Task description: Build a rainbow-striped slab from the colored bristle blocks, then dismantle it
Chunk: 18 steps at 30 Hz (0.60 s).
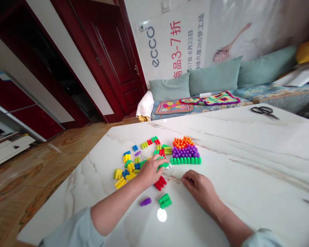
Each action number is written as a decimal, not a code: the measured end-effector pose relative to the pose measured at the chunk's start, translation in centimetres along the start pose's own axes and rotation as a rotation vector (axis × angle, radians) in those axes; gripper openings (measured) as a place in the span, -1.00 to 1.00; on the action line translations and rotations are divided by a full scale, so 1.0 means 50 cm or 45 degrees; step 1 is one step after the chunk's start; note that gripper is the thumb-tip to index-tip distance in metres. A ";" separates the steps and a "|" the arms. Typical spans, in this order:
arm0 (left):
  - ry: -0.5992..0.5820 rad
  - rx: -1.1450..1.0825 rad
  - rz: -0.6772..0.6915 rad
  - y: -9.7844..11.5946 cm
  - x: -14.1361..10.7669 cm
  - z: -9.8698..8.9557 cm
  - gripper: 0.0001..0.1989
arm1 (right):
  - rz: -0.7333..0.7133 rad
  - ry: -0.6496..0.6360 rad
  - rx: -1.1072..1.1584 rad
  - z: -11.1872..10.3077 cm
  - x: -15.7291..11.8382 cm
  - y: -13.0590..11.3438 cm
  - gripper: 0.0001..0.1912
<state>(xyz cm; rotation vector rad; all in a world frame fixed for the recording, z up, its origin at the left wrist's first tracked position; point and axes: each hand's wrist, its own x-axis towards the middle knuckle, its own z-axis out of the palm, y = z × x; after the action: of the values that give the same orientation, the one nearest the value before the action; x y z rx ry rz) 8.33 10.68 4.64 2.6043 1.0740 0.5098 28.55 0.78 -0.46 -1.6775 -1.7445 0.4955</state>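
Inward from the left edge of the white table (247,147), the left hand (150,171) had its fingers bent around green pieces (163,163), so close to the green row (185,161) that a sideways slip could have knocked its end askew and jostled the purple pegs (186,151) beyond. The right hand (201,187), nearer the front edge, had curled fingers, their contents impossible to tell.

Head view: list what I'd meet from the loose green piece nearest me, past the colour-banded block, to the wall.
Loose green piece, green row, purple cluster, orange cluster, crocheted mat, middle cushion, wall banner.
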 end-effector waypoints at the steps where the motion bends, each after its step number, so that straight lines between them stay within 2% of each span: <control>1: -0.015 -0.033 0.018 0.015 -0.009 0.012 -0.61 | -0.003 -0.003 0.004 0.000 0.000 0.001 -0.74; 5: -0.035 -0.129 0.029 0.052 -0.030 0.037 -0.55 | -0.010 -0.013 0.049 -0.001 -0.004 0.003 -0.75; 10: 0.001 -0.113 0.045 0.055 -0.020 0.014 -0.52 | -0.006 -0.020 0.080 -0.004 -0.007 0.000 -0.76; 13: 0.051 0.029 -0.007 0.014 0.010 -0.009 -0.56 | 0.005 -0.028 0.089 -0.005 -0.009 -0.002 -0.78; 18: 0.073 0.266 -0.226 -0.101 0.078 -0.030 -0.55 | 0.025 -0.049 0.135 0.000 -0.011 0.002 -0.77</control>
<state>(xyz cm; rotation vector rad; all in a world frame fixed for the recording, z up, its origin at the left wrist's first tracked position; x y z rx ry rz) 7.14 17.13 4.88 2.6474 1.4322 0.4548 28.63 0.27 -0.62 -1.6220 -1.6998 0.6219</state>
